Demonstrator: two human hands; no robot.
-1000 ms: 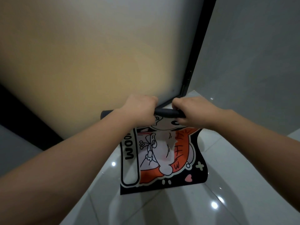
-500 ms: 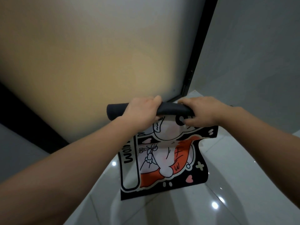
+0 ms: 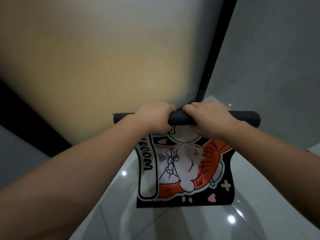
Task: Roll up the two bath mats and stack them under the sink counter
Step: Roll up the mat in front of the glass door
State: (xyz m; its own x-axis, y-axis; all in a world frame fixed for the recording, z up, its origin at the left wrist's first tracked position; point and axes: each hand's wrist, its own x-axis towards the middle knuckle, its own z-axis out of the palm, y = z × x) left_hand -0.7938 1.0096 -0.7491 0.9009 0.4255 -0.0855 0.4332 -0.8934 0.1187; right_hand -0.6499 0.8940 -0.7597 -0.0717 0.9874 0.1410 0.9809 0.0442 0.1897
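Now both hands, left hand point(image 3: 154, 116) and right hand point(image 3: 206, 118), clench the rolled black top of the cartoon-printed bath mat point(image 3: 183, 172), held in mid-air so its loose end hangs free above the glossy tiled floor point(image 3: 199, 226) for rolling.

Frosted door point(image 3: 103, 58) close ahead

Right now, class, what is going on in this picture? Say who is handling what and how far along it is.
A person is rolling up a bath mat in mid-air. The left hand and right hand grip the dark rolled part side by side at the top. The printed rest, black with an orange and white cartoon, hangs unrolled above the glossy tiled floor, in front of a frosted door. No second mat or sink counter is in view.
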